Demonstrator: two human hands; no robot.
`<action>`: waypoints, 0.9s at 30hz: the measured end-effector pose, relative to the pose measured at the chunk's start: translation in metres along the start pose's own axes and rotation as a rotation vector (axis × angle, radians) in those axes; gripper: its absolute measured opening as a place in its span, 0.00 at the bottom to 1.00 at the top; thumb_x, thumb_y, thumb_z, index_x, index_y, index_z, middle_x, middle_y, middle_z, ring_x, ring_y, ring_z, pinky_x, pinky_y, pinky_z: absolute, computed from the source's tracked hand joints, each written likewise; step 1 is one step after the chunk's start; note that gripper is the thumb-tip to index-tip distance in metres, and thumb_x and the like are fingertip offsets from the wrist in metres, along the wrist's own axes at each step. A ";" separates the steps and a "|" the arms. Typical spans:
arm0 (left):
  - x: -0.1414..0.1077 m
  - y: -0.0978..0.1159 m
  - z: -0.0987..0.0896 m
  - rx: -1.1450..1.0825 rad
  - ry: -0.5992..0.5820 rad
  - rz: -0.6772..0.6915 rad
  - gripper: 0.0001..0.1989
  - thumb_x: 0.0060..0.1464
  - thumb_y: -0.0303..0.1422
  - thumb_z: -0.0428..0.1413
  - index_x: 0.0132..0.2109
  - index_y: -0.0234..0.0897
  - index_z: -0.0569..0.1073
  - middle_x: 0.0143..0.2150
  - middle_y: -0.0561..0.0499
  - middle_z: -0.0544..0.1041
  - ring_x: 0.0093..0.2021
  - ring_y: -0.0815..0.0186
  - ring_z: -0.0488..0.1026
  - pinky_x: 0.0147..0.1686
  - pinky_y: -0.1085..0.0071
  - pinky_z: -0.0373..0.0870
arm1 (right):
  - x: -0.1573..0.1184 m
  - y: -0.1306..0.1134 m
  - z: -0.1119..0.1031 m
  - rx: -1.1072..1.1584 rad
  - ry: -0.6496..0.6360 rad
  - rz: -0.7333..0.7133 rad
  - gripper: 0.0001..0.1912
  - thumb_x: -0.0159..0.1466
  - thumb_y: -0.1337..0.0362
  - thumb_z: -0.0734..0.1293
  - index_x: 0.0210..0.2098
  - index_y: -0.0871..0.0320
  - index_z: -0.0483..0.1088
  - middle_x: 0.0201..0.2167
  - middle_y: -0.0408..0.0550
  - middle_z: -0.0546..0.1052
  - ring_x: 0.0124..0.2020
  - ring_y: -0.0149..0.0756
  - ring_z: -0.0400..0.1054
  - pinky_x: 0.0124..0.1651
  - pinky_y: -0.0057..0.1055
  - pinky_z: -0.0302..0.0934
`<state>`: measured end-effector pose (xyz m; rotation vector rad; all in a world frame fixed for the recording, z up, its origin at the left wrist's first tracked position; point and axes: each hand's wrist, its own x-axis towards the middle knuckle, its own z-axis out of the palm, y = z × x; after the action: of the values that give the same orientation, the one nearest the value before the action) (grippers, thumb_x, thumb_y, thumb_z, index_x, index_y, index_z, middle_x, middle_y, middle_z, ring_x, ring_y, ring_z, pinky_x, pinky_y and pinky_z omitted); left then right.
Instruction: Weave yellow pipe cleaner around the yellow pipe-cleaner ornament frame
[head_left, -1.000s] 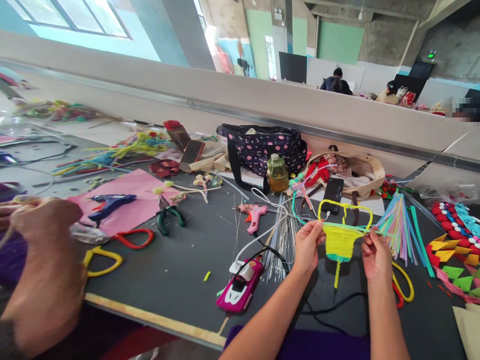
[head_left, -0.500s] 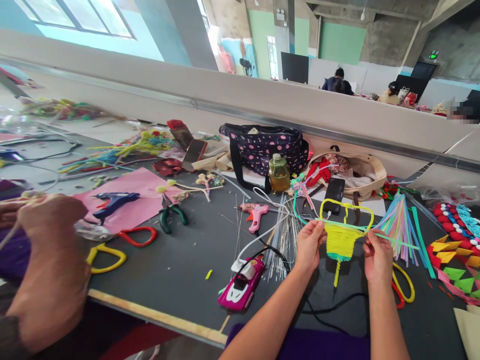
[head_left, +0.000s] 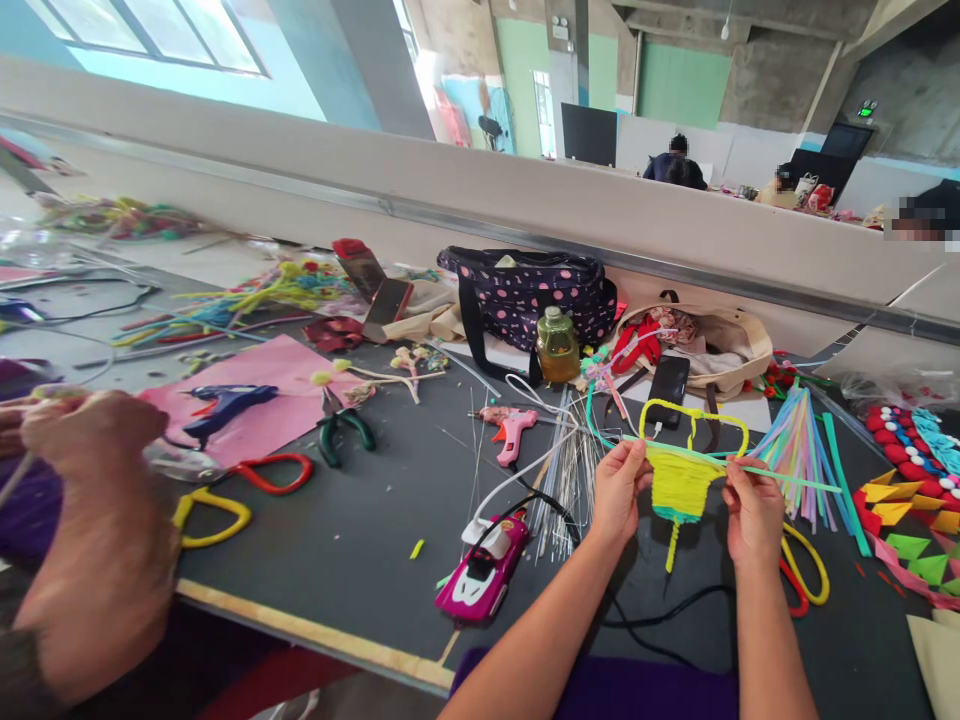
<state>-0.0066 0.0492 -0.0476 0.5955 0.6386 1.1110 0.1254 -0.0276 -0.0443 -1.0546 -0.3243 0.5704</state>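
A yellow pipe-cleaner piece (head_left: pixel 681 485) hangs between my hands over the table. It has a wrapped, tapering body, an open loop frame on top, a teal band at the bottom and a thin yellow stem ending in a dark tip. Along the body's top edge runs a pale green pipe cleaner (head_left: pixel 806 482). My left hand (head_left: pixel 622 487) is closed, pinching the strip and the piece's upper left corner between thumb and fingers. On the other side, my right hand (head_left: pixel 753 512) pinches the strip near the upper right corner, its free end sticking out to the right.
Near my left forearm lie a pink glue gun (head_left: pixel 511 428), thin wires (head_left: pixel 559 500) and a magenta toy-car-shaped power strip (head_left: pixel 486 570). Scissors (head_left: pixel 814 565) lie right of my right hand, beside pastel pipe cleaners (head_left: pixel 799 440). A co-worker's hand (head_left: pixel 94 440) works at left.
The green pipe cleaner has shifted slightly, and its right end now reaches a little farther right. My hands stay nearly in place. The co-worker's hand has moved slightly left.
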 end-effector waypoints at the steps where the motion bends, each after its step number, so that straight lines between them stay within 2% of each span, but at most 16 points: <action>1: 0.000 0.000 0.000 0.003 -0.004 -0.001 0.16 0.42 0.40 0.66 0.32 0.31 0.74 0.21 0.58 0.63 0.20 0.79 0.57 0.19 0.83 0.57 | 0.000 0.000 0.000 -0.001 0.000 -0.008 0.16 0.44 0.62 0.77 0.27 0.58 0.70 0.25 0.40 0.73 0.20 0.23 0.58 0.17 0.20 0.48; 7: 0.001 0.001 0.000 0.003 0.018 -0.027 0.16 0.40 0.39 0.66 0.32 0.31 0.76 0.24 0.54 0.70 0.21 0.78 0.62 0.19 0.82 0.59 | 0.001 0.002 -0.001 -0.018 -0.004 -0.027 0.16 0.44 0.61 0.77 0.28 0.58 0.70 0.25 0.40 0.74 0.20 0.24 0.59 0.17 0.21 0.49; 12: 0.002 0.001 -0.001 -0.022 0.055 -0.037 0.15 0.40 0.38 0.66 0.33 0.30 0.78 0.26 0.51 0.73 0.21 0.78 0.64 0.19 0.82 0.60 | 0.003 0.005 -0.002 -0.029 0.029 -0.038 0.16 0.45 0.60 0.76 0.29 0.59 0.70 0.28 0.43 0.76 0.20 0.24 0.62 0.19 0.22 0.54; 18: 0.001 0.000 0.000 -0.028 0.087 -0.038 0.16 0.39 0.37 0.65 0.34 0.29 0.78 0.35 0.44 0.78 0.22 0.77 0.65 0.20 0.80 0.62 | 0.006 0.010 -0.005 -0.052 0.112 -0.037 0.16 0.44 0.61 0.77 0.29 0.59 0.70 0.20 0.38 0.72 0.19 0.26 0.63 0.21 0.23 0.57; 23: 0.003 -0.001 -0.001 -0.040 0.095 -0.051 0.16 0.40 0.37 0.65 0.35 0.29 0.78 0.35 0.44 0.78 0.23 0.75 0.67 0.21 0.79 0.64 | 0.006 0.012 -0.005 -0.060 0.105 -0.043 0.17 0.44 0.60 0.77 0.28 0.59 0.69 0.24 0.40 0.72 0.20 0.26 0.64 0.21 0.24 0.59; 27: 0.005 -0.003 -0.003 -0.034 0.074 -0.073 0.15 0.40 0.37 0.65 0.33 0.30 0.78 0.30 0.47 0.77 0.22 0.75 0.67 0.22 0.79 0.66 | 0.005 0.013 -0.004 -0.068 0.153 -0.082 0.17 0.44 0.60 0.77 0.28 0.59 0.69 0.25 0.40 0.73 0.21 0.27 0.65 0.24 0.25 0.60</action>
<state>-0.0053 0.0531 -0.0523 0.5000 0.6986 1.0769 0.1278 -0.0233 -0.0575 -1.1388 -0.2526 0.4045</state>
